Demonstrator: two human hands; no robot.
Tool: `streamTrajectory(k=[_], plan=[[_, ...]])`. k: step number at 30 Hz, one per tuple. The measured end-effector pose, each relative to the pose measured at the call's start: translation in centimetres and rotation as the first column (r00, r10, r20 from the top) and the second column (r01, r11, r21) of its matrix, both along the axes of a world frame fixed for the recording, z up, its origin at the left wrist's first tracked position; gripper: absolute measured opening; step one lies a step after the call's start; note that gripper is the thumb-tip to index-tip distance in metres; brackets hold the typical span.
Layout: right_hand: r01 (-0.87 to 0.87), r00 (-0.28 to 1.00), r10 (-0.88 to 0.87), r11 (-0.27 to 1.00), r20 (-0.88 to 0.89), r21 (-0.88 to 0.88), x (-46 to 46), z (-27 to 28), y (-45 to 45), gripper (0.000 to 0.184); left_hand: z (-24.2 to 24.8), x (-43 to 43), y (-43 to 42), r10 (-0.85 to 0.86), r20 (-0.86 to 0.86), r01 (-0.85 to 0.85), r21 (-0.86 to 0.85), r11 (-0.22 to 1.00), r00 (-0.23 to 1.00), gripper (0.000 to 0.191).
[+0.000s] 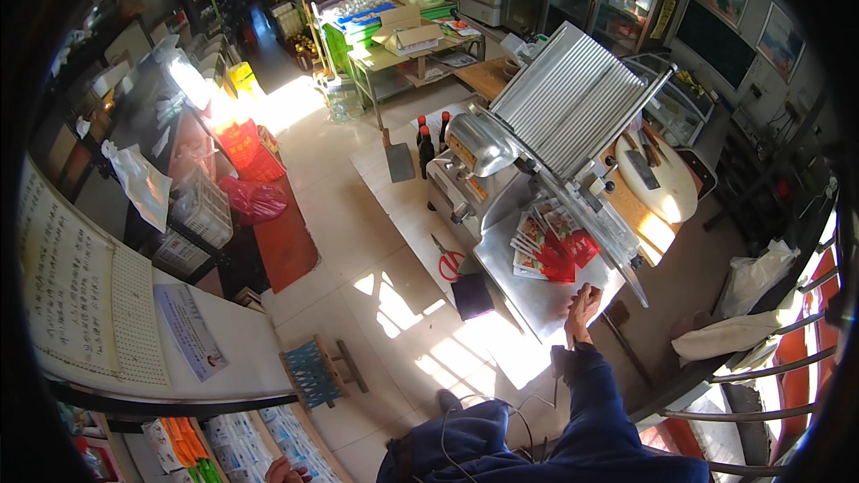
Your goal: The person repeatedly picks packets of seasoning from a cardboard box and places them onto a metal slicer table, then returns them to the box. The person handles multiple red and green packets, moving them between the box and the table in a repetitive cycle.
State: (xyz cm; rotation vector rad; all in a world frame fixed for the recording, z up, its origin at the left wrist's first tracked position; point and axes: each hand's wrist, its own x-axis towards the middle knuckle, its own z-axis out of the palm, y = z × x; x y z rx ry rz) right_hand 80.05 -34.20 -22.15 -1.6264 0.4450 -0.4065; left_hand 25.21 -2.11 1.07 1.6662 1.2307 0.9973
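Observation:
My right hand [582, 312] reaches out from a dark blue sleeve at the front edge of a metal meat slicer [496, 194]. Its fingers look bent, and whether anything is held cannot be made out. Just beyond the fingertips, several red, printed packets [550, 248] lie fanned out on the slicer's metal tray. Only part of my left hand [288, 473] shows, at the bottom edge of the view. It is beside wrapped packets [285, 439] in a sloping rack; its grip is hidden.
Red-handled scissors [449, 265] and a dark cloth or pouch [472, 296] lie left of the slicer. Red-capped bottles [426, 151] and a cleaver [400, 159] stand farther back. Knives [645, 161] rest on a round cutting board [671, 194] at right. A small stool [314, 376] stands on the floor.

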Motion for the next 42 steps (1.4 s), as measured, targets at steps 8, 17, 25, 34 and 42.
streamTrajectory(k=[8,17,25,34,42], plan=[[-0.573,0.787,0.602,0.794,-0.136,0.201,-6.2,2.9,10.1,0.026,-0.5,-0.7,-0.7,0.024,0.002,-0.024,-0.011,1.000,1.000,0.019],[-0.982,0.012,0.933,0.079,-0.359,0.173,-13.3,9.5,24.3,0.021,-0.3,-4.4,-3.8,0.200,0.117,-0.200,-0.010,0.980,0.973,0.014],[-0.811,-0.537,0.778,-0.583,-0.328,-0.055,-23.1,17.6,33.8,0.021,2.7,-6.6,-6.6,0.326,0.143,-0.335,0.044,0.941,0.935,0.017],[-0.371,-0.859,0.467,-0.852,-0.213,-0.369,-40.6,28.4,39.9,0.017,4.2,-16.2,-6.7,0.495,0.198,-0.529,0.207,0.823,0.846,0.041],[-0.085,-0.989,0.144,-0.745,-0.036,-0.661,-60.9,40.6,42.6,0.012,6.5,-29.8,-7.4,0.674,0.264,-0.691,0.519,0.503,0.690,0.053]])
